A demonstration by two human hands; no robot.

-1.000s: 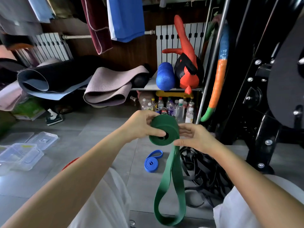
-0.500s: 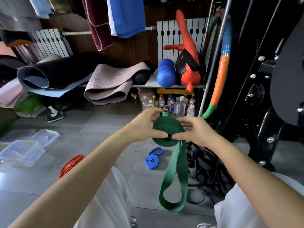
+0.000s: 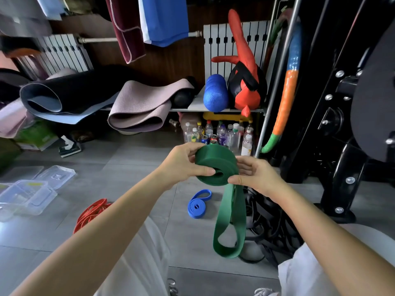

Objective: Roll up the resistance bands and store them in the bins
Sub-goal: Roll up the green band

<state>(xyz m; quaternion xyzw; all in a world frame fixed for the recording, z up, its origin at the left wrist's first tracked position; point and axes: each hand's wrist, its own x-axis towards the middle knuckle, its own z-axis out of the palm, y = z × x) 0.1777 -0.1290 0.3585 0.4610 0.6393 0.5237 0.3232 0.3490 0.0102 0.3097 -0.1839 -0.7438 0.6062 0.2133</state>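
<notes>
Green resistance band (image 3: 215, 164): partly wound into a coil and held in the air between both hands, above the grey tiled floor (image 3: 132, 159). Left hand (image 3: 181, 165) grips the coil from its left side, thumb pressed on the near face beside the centre hole, the other fingers curled over the top edge. Right hand (image 3: 256, 176) grips the coil from its right side, thumb pinching the lower near edge where the unwound length leaves the coil, fingers curled behind it. The unwound part of the green resistance band hangs straight down as a doubled loop between the knees; whether its lower end touches the floor cannot be determined.

Blue band (image 3: 198, 204) lies on the floor beyond the hanging loop, mostly rolled, one end loose. Red bands (image 3: 92, 212) lie in a loose heap on the left. Black bands (image 3: 269, 218) lie tangled on the right, partly behind the green loop. Clear plastic bins (image 3: 27, 197) stand at far left, a lid (image 3: 56, 175) just beside them
</notes>
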